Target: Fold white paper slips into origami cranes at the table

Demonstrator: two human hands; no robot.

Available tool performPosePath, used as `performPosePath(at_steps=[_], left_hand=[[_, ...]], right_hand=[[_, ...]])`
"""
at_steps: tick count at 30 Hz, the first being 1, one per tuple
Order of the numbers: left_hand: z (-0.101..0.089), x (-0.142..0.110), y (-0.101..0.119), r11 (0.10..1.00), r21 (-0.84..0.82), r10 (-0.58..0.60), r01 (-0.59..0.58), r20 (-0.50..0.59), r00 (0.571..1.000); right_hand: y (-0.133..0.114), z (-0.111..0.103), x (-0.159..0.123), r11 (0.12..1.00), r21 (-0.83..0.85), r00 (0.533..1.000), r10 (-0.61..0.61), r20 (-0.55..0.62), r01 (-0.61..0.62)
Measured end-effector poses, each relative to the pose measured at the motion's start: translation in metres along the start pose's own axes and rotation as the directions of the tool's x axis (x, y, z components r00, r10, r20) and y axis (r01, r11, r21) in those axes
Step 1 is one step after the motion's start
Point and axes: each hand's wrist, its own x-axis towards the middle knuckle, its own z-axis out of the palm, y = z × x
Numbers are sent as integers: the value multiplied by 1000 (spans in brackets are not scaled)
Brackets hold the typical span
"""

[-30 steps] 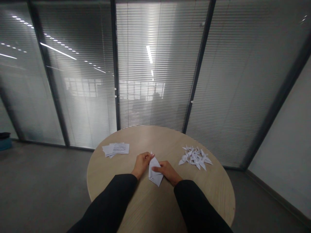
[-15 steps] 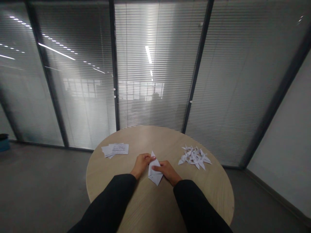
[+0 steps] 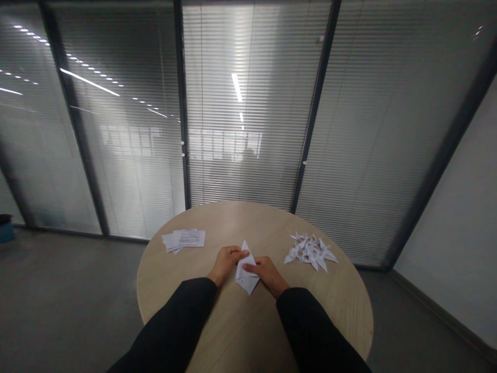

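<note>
A white sheet of paper folded into a long kite shape (image 3: 247, 269) lies on the round wooden table (image 3: 233, 321), pointing away from me. My left hand (image 3: 225, 263) pinches its left side with the fingertips. My right hand (image 3: 266, 271) rests across its right side, fingers pressing on the fold. Its lower tip stands free below my hands.
A stack of printed paper sheets (image 3: 184, 240) lies at the table's far left. A pile of several white origami cranes (image 3: 310, 252) lies at the right. Glass partitions with blinds stand behind the table, and a grey floor surrounds it.
The folded paper has turned slightly, its upper point now more upright between my hands. My view has drifted a little; the hands stay on the paper.
</note>
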Motion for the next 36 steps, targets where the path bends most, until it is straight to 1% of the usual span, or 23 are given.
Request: performPosePath(at_steps=[2, 5, 13, 19, 23, 24, 26, 27, 29, 31, 33, 36], left_hand=[[0, 0, 0, 1000, -4, -8, 8, -1, 1000], [-1, 0, -1, 1000, -12, 20, -20, -11, 1000], [-1, -1, -3, 999, -33, 34, -35, -19, 999], [-1, 1, -6, 998, -55, 15, -15, -10, 1000], [-1, 3, -8, 997, -72, -1, -1, -15, 1000], [-1, 3, -7, 997, -80, -15, 13, -21, 1000], [-1, 2, -7, 996, -87, -41, 38, -33, 999], [-1, 2, -7, 996, -80, -53, 50, -29, 998], [-1, 1, -7, 997, -45, -69, 69, 13, 998], [0, 1, -8, 998, 9, -68, 67, 74, 995], [2, 0, -9, 997, 63, -53, 46, 112, 992], [3, -1, -10, 993, 113, -50, 33, 152, 987]], right_hand=[[-1, 0, -1, 1000, 10, 1000, -1, -1, 1], [-1, 0, -1, 1000, 21, 1000, 7, 21, -7], [-2, 0, -1, 999, -24, 998, -20, 59, 21], [-1, -1, -1, 998, -59, 999, -6, 36, 8], [-2, -3, -1, 998, -64, 999, -15, 51, 18], [-2, -3, -1, 998, -55, 999, -18, 39, 21], [-3, -5, 0, 1000, -11, 999, -24, -20, 24], [-4, -6, 1, 999, 18, 997, -31, -64, 32], [-5, -7, 3, 995, 67, 986, -64, -155, 75], [-6, -8, 4, 985, 74, 969, -138, -206, 156], [-7, -8, 5, 975, 52, 963, -203, -178, 215], [-6, -7, 4, 974, 13, 967, -222, -123, 225]])
